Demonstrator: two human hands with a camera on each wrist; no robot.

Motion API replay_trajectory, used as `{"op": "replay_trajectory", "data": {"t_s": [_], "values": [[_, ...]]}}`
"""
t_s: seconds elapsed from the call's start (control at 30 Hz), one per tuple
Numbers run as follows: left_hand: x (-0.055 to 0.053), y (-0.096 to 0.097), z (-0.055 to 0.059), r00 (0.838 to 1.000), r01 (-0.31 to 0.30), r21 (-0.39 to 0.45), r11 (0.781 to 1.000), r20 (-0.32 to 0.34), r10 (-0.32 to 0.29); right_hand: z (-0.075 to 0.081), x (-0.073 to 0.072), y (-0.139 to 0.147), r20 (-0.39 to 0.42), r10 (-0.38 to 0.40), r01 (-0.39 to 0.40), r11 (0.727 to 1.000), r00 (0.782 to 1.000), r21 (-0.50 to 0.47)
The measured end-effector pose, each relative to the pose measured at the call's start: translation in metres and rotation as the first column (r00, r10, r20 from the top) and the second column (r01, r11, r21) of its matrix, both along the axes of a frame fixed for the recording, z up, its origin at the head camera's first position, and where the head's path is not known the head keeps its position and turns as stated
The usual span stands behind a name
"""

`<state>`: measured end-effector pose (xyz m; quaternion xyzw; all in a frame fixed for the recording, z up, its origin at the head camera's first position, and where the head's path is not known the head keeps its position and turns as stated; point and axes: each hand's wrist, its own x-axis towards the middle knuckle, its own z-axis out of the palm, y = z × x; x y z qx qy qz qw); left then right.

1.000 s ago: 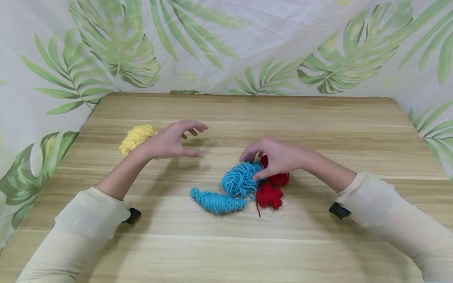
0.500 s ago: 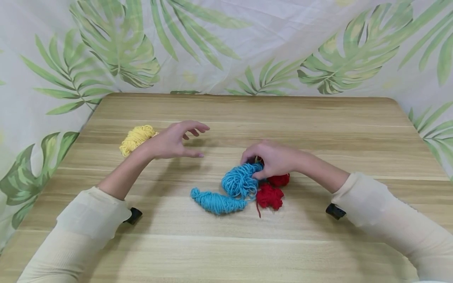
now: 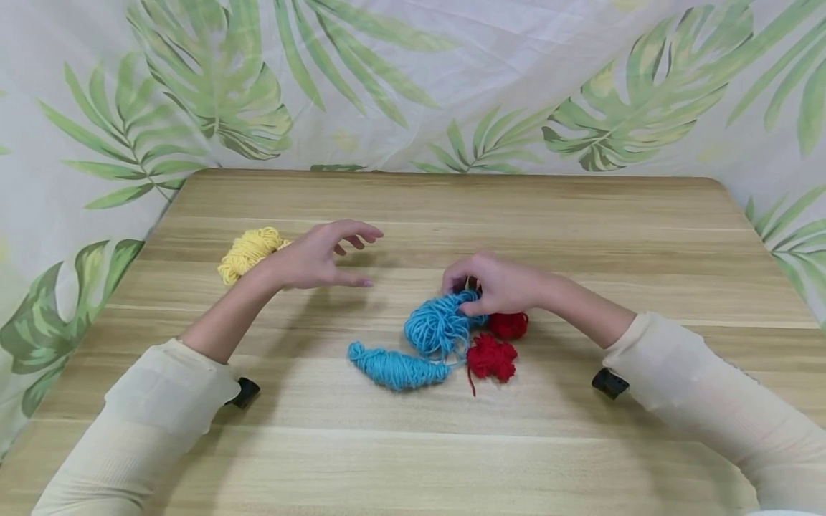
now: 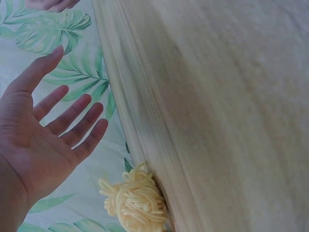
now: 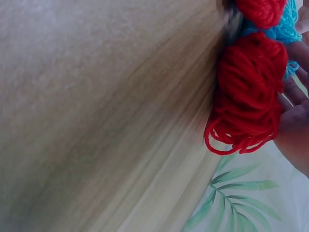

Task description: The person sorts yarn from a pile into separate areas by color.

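Observation:
My right hand (image 3: 500, 283) pinches the upper end of a loose blue yarn skein (image 3: 439, 326) near the middle of the table. In the right wrist view a red yarn bundle (image 5: 251, 87) partly covers that hand's fingers (image 5: 294, 92). A second red bundle (image 3: 492, 357) sits just in front of the first, and a tighter blue yarn hank (image 3: 396, 368) lies to the left. My left hand (image 3: 312, 258) hovers with fingers extended and thumb apart, holding nothing. Behind its wrist rests a yellow yarn bundle (image 3: 250, 254), also seen in the left wrist view.
The yarn lies on a wood-grain table (image 3: 548, 444). A white cloth (image 3: 490, 43) printed with green leaves hangs behind the table and down its sides. Both forearms in cream sleeves (image 3: 161, 401) reach in from the near corners, each with a black wrist camera (image 3: 609, 383).
My right hand has closed its fingers on the loose blue skein and drawn its upper end up slightly. My left hand has stayed almost still.

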<state>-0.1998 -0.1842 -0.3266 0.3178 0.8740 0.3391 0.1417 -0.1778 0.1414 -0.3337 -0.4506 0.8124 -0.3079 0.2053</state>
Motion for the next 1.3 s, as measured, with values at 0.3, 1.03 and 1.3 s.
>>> {"op": "replay_trajectory", "data": {"t_s": [0.3,1.03,1.3], "values": [[0.000,-0.001,0.000,1.000,0.000,-0.003,1.000,0.004,0.000,0.001,-0.005,0.003,0.017,-0.060,0.061,0.996,0.998,-0.058],[0.006,0.003,-0.003,1.000,0.024,0.013,1.000,0.005,-0.024,0.009,-0.022,0.011,0.000,-0.286,0.280,0.936,0.958,-0.212],[0.011,0.009,-0.003,0.999,0.051,-0.001,0.999,0.008,-0.051,0.007,-0.030,0.015,-0.025,-0.357,0.344,0.916,0.934,-0.207]]}}
